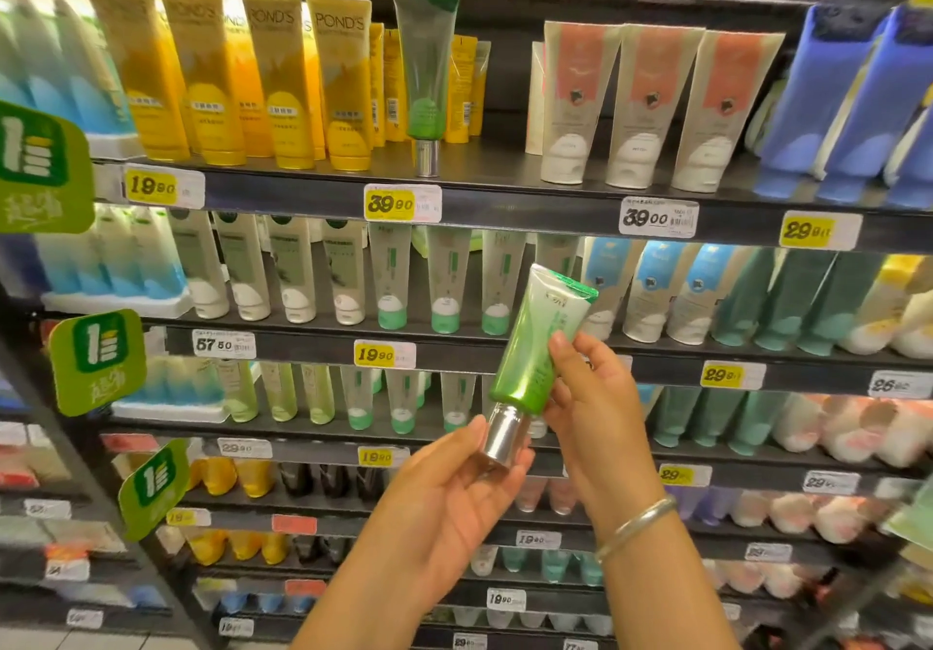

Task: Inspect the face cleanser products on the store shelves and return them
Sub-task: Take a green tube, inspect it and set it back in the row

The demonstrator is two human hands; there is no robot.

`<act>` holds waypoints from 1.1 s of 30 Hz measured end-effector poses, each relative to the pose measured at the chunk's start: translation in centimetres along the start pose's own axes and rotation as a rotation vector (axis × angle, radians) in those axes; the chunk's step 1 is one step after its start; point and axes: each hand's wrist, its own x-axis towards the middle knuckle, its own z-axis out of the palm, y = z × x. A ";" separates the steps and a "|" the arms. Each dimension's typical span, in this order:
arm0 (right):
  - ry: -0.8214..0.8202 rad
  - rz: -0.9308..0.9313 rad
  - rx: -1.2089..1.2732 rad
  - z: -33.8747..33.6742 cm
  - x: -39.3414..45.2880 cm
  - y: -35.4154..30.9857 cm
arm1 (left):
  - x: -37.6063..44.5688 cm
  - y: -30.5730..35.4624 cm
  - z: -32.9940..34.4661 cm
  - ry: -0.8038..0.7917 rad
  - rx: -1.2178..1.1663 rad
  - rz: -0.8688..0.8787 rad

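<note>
I hold a green and white cleanser tube (pixel 535 341) with a silver cap in front of the shelves, tilted with its crimped end up and to the right. My right hand (pixel 590 397) grips the tube's body from the right, thumb on its front. My left hand (pixel 454 488) lies palm up under the silver cap, fingers loosely around it. A matching green tube (pixel 426 69) with a silver cap stands upright on the upper shelf (pixel 505 195), among yellow tubes (pixel 282 79).
Shelves packed with tubes fill the view: blue tubes (pixel 853 99) at the upper right, peach and white tubes (pixel 646 104) beside them, white and green tubes (pixel 444 281) one shelf down. Green promo tags (pixel 96 361) stick out at the left. Price labels line the shelf edges.
</note>
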 end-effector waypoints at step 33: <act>-0.172 0.010 0.098 2.9 -0.7 2.3 | 0.4 2.3 -2.8 0.010 -0.004 -0.030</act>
